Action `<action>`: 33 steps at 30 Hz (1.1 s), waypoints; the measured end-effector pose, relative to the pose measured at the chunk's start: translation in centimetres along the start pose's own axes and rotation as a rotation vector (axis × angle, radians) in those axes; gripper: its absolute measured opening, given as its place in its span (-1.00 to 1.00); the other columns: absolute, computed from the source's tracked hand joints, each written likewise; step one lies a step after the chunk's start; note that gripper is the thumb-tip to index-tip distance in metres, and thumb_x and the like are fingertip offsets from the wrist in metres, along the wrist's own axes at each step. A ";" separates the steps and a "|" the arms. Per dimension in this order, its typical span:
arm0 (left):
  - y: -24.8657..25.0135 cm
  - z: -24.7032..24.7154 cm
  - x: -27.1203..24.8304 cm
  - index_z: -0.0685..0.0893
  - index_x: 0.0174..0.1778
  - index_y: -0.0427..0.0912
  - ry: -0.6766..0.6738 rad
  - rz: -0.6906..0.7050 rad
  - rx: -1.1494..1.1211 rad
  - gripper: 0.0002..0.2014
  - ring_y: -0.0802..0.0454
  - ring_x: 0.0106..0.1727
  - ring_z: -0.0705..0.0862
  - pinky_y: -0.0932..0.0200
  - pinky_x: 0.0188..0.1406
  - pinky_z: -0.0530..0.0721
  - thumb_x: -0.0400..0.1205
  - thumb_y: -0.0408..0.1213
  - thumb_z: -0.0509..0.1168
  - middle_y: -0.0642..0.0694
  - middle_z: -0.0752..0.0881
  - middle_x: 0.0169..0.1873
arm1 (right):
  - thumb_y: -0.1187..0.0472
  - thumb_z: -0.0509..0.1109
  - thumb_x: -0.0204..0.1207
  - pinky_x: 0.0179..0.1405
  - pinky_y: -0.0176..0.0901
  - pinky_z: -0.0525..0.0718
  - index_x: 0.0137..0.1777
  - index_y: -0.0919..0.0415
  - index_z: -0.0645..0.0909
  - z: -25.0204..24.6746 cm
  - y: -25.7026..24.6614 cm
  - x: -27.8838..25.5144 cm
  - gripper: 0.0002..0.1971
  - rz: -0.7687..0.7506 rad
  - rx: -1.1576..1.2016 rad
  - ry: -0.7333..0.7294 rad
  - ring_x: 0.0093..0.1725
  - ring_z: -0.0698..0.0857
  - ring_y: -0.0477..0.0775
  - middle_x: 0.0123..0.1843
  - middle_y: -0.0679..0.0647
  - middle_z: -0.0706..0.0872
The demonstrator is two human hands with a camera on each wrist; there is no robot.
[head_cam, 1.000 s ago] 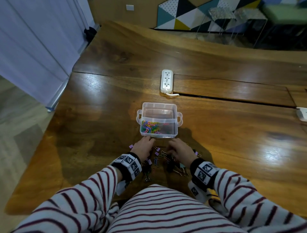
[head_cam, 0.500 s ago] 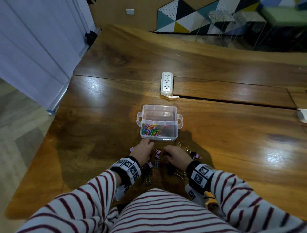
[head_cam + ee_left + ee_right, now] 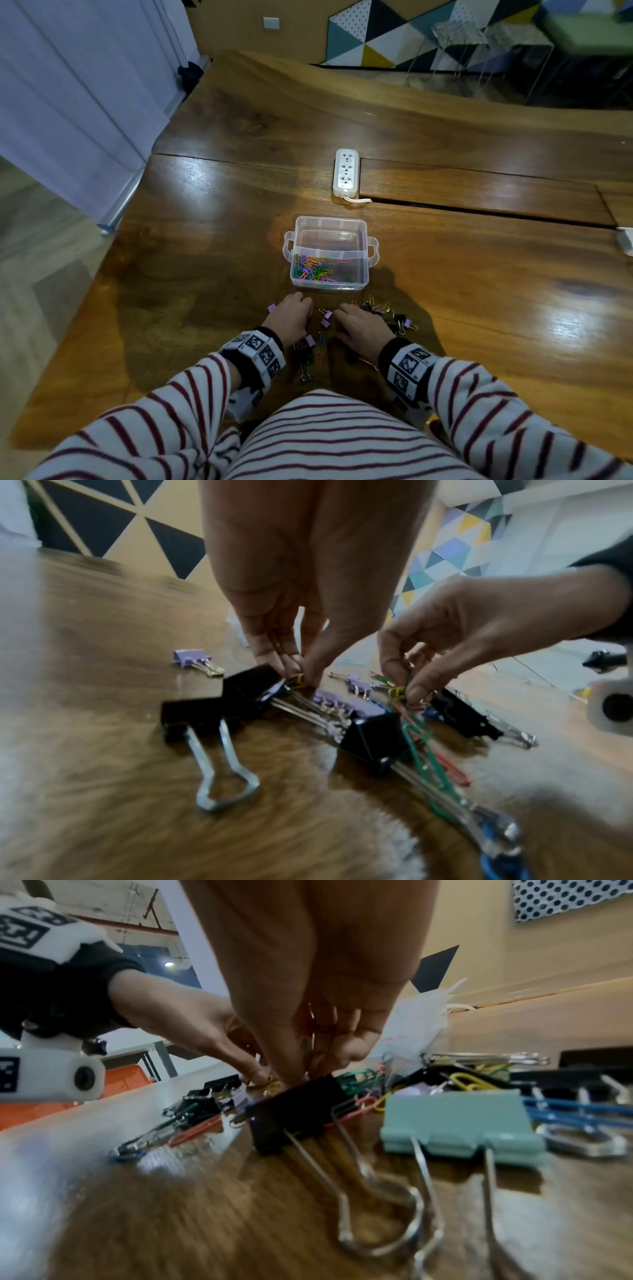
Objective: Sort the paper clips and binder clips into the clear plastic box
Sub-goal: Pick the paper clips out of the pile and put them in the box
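Nearest the body, striped sleeves (image 3: 164, 421) lead to two wrists wearing marker bands, and both hands work down into the loose pile on the wooden table (image 3: 479, 274). The left hand (image 3: 291, 317) has thumb and fingertips (image 3: 310, 674) drawn to a narrow pinch on a small yellow paper clip (image 3: 297, 681), lifting it right at the edge of a black binder clip (image 3: 251, 689) that lies directly under the pinch. Just to the right of that grip, the right hand (image 3: 359, 329) holds its own tight pinch on a small bunch of paper clips (image 3: 399, 692) (yellow and green wire show between the fingertips), while other clips sit curled inside its palm in the right wrist view. Under and around both grips lie more black binder clips (image 3: 371, 741), small lilac binder clips (image 3: 190, 657), a teal binder clip (image 3: 459, 1121) nearer the right wrist, and long green and red paper clips (image 3: 424, 748) tangled among the steel handles. Just beyond the fingertips stands the clear plastic box (image 3: 330, 253), open, with coloured paper clips (image 3: 311, 267) heaped in the left of its near compartment; its far compartment looks bare. Farther on, past the box, a white power strip (image 3: 346, 171) lies on the table.
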State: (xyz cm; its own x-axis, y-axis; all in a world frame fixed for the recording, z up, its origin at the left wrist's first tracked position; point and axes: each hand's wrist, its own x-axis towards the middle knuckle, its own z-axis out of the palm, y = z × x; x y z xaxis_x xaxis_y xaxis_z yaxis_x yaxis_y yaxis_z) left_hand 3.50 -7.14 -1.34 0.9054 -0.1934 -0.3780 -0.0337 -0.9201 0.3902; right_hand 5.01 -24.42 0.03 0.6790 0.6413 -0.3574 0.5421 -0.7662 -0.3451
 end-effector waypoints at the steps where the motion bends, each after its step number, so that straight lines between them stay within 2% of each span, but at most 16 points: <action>1: -0.2 0.0 -0.1 0.56 0.00 -0.22 -0.001 -0.006 -0.013 -0.84 -0.11 0.16 0.51 0.10 0.08 0.50 0.52 -0.42 0.29 -0.19 0.54 0.09 | 0.21 0.27 0.54 0.10 0.01 0.60 0.21 0.24 0.48 -0.2 0.3 -0.2 -0.74 0.011 0.032 0.017 0.22 0.52 0.15 0.20 0.15 0.57; 4: -0.7 0.3 -0.5 0.60 0.02 -0.19 0.040 0.015 -0.028 -0.81 -0.06 0.20 0.46 0.09 0.14 0.51 0.51 -0.42 0.34 -0.15 0.48 0.14 | 0.32 0.34 0.48 0.03 -0.12 0.62 -0.03 0.19 0.56 -0.9 1.7 -0.6 -0.90 0.136 0.321 0.103 0.09 0.64 0.12 0.04 0.12 0.69; 5: -0.8 0.4 -0.7 0.61 0.01 -0.18 0.067 0.028 -0.030 -0.81 -0.06 0.21 0.44 0.09 0.17 0.52 0.50 -0.42 0.34 -0.15 0.47 0.16 | 0.38 0.35 0.47 -0.01 -0.18 0.63 -0.11 0.18 0.58 -1.3 2.2 -0.7 -0.90 0.181 0.461 0.115 0.05 0.67 0.10 -0.03 0.09 0.71; 7: -1.0 0.6 -1.1 0.62 -0.01 -0.19 0.112 0.052 -0.040 -0.83 -0.06 0.22 0.45 0.08 0.19 0.54 0.51 -0.44 0.33 -0.15 0.46 0.17 | 0.44 0.37 0.45 -0.09 -0.25 0.66 -0.26 0.08 0.55 -2.6 2.7 -0.7 -0.78 0.245 0.679 0.129 -0.02 0.69 0.06 -0.14 0.00 0.68; 10: -1.1 0.5 -1.1 0.56 0.15 -0.21 0.091 0.031 -0.047 -0.74 -0.09 0.26 0.45 0.02 0.27 0.53 0.55 -0.44 0.28 -0.16 0.47 0.21 | 0.43 0.41 0.43 -0.05 -0.13 0.73 -0.32 0.03 0.52 -4.5 2.8 0.3 -0.73 0.261 0.781 0.230 -0.11 0.71 0.04 -0.21 -0.02 0.68; 13: -0.8 0.1 -0.9 0.42 0.28 -0.20 0.077 -0.071 -0.150 -0.62 -0.10 0.30 0.47 -0.05 0.33 0.51 0.55 -0.44 0.27 -0.15 0.47 0.27 | 0.41 0.44 0.41 -0.20 -0.27 0.63 -0.31 0.06 0.55 -6.3 2.2 2.2 -0.76 0.266 0.862 0.325 -0.20 0.64 -0.11 -0.25 -0.05 0.68; 16: -0.8 -0.1 -0.8 0.37 0.33 -0.21 0.050 -0.161 -0.224 -0.58 -0.12 0.30 0.49 -0.03 0.34 0.51 0.55 -0.44 0.27 -0.17 0.43 0.30 | 0.36 0.39 0.47 -0.12 -0.39 0.58 -0.13 0.21 0.61 -7.1 1.3 3.8 -0.95 0.197 0.724 0.299 -0.08 0.61 -0.08 -0.11 0.05 0.70; 17: -0.9 -0.1 -0.8 0.39 0.32 -0.23 0.037 -0.173 -0.214 -0.60 -0.14 0.28 0.51 -0.03 0.32 0.52 0.56 -0.43 0.27 -0.19 0.42 0.29 | 0.34 0.36 0.50 -0.02 -0.31 0.63 -0.08 0.25 0.61 -7.1 1.0 4.0 -0.96 0.177 0.624 0.283 0.00 0.61 -0.04 -0.03 0.10 0.70; 18: -1.1 0.0 -0.7 0.41 0.29 -0.24 0.028 -0.175 -0.192 -0.63 -0.17 0.26 0.52 -0.05 0.29 0.53 0.56 -0.42 0.27 -0.21 0.43 0.28 | 0.31 0.33 0.52 0.14 -0.14 0.63 -0.03 0.26 0.59 -6.8 0.9 4.0 -0.93 0.154 0.501 0.285 0.12 0.60 0.04 0.06 0.14 0.69; 19: -1.3 0.0 -0.7 0.44 0.26 -0.26 0.021 -0.171 -0.164 -0.66 -0.20 0.24 0.53 -0.06 0.27 0.53 0.57 -0.41 0.27 -0.23 0.43 0.26 | 0.30 0.30 0.54 0.27 0.01 0.57 0.01 0.27 0.58 -6.4 0.6 4.0 -0.90 0.119 0.365 0.292 0.24 0.55 0.12 0.14 0.18 0.66; 20: -1.3 0.0 -0.6 0.47 0.22 -0.28 0.015 -0.159 -0.137 -0.70 -0.22 0.22 0.54 -0.07 0.24 0.54 0.57 -0.40 0.27 -0.25 0.44 0.23 | 0.30 0.28 0.55 0.31 0.08 0.53 0.05 0.28 0.57 -6.0 0.5 3.6 -0.87 0.059 0.238 0.295 0.30 0.51 0.18 0.17 0.21 0.64; 23: -1.5 0.0 -0.7 0.52 0.16 -0.30 0.013 -0.116 -0.097 -0.77 -0.22 0.15 0.55 -0.06 0.17 0.55 0.58 -0.40 0.25 -0.26 0.45 0.18 | 0.37 0.31 0.50 0.13 0.09 0.64 0.13 0.29 0.58 -4.2 -0.4 2.4 -0.79 -0.231 -0.011 0.161 0.21 0.54 0.21 0.16 0.23 0.63; 25: -1.6 0.0 -0.8 0.53 0.11 -0.27 0.024 -0.076 -0.064 -0.80 -0.18 0.14 0.54 -0.07 0.14 0.57 0.58 -0.41 0.24 -0.23 0.46 0.15 | 0.42 0.33 0.47 0.06 0.09 0.67 0.22 0.30 0.55 -2.6 -0.7 1.7 -0.69 -0.344 -0.103 0.005 0.20 0.53 0.24 0.18 0.25 0.60; 28: -1.7 0.3 -0.9 0.51 0.05 -0.21 0.038 -0.008 0.021 -0.84 -0.10 0.15 0.48 -0.05 0.05 0.61 0.57 -0.41 0.23 -0.17 0.47 0.12 | 0.38 0.23 0.54 0.05 0.04 0.59 0.35 0.28 0.44 -1.3 -0.5 1.2 -0.63 -0.363 -0.206 -0.143 0.25 0.46 0.23 0.25 0.26 0.53; 30: -1.7 0.3 -1.0 0.48 0.06 -0.18 0.029 0.032 0.079 -0.84 -0.08 0.14 0.47 0.00 -0.03 0.62 0.58 -0.39 0.22 -0.13 0.48 0.12 | 0.37 0.22 0.55 0.06 0.04 0.59 0.36 0.28 0.43 -1.0 -0.3 1.2 -0.63 -0.358 -0.206 -0.141 0.26 0.44 0.23 0.28 0.27 0.51; 33: -1.8 0.0 -1.0 0.44 0.10 -0.16 -0.025 0.066 0.103 -0.83 -0.07 0.10 0.50 0.01 -0.03 0.62 0.61 -0.38 0.18 -0.14 0.54 0.11 | 0.35 0.22 0.56 0.04 0.04 0.61 0.29 0.30 0.48 -0.7 -0.3 1.2 -0.70 -0.366 -0.186 -0.123 0.21 0.46 0.23 0.24 0.28 0.53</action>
State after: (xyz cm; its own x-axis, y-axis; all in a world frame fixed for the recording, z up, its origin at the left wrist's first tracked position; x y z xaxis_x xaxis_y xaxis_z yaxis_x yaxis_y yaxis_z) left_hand 2.69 -5.27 -1.70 0.8890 -0.2622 -0.3753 -0.1374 -0.9348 0.3276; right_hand 6.06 -23.47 0.31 0.3673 0.8636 -0.3454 0.8238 -0.4745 -0.3102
